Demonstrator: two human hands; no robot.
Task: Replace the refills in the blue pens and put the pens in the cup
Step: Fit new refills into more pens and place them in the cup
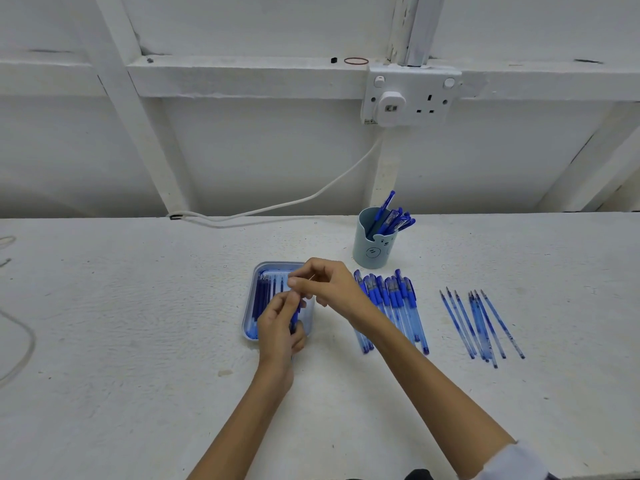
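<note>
**Setting: plain workroom, bench-type station**

Rough white-painted desk [138,341] stands against a white board wall [259,150] with a cross rail [242,76] and diagonal braces. Surface-mounted double socket [412,98] on the rail, one plug [391,105] in it, white cable [294,202] trailing down to the desk. Rubber band [356,61] on the rail ledge. Stock laid out in batches: pens [391,306] in a row, refills [481,327] well apart from them, tray [250,306], cup [374,249]

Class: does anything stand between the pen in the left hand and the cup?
Only the right hand, at the pen, lies on the line from the left hand to the cup. No other object stands between them.
</note>
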